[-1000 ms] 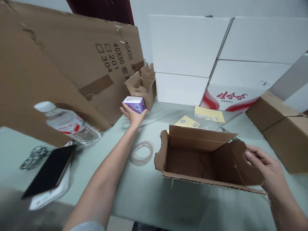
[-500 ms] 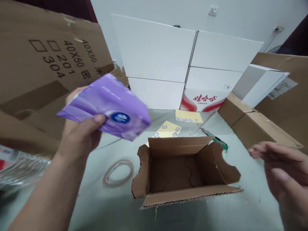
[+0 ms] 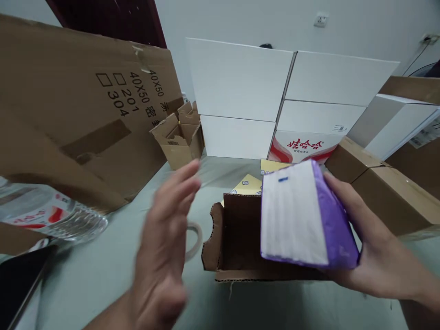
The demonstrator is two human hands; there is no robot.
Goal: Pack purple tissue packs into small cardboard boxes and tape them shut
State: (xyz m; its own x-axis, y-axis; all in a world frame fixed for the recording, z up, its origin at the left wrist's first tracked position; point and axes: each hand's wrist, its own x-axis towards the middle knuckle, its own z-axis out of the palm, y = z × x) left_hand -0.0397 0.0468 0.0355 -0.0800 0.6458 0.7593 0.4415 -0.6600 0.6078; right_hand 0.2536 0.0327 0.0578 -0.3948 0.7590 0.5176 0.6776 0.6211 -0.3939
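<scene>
My right hand (image 3: 373, 243) grips a purple and white tissue pack (image 3: 295, 215), holding it over the right part of an open cardboard box (image 3: 220, 236). The pack's white side faces me, with a small blue mark near its top. Some of the box's interior and its right flap are hidden behind the pack. To the left of the box, my left hand (image 3: 165, 247) is raised with its fingers stretched out and nothing in it, slightly blurred. A roll of tape (image 3: 195, 240) lies on the table, partly covered by that hand.
Yellow sheets with small stickers (image 3: 249, 183) lie behind the box. A water bottle (image 3: 51, 213) rests on its side at left, by a large carton (image 3: 79, 114). A small open carton (image 3: 182, 142) stands farther back. White panels (image 3: 240, 82) rise behind; brown boxes (image 3: 395, 192) line the right.
The tissue pack has passed from my left hand to my right and now hangs over the box. My left hand is empty with its fingers extended. The view has shifted left.
</scene>
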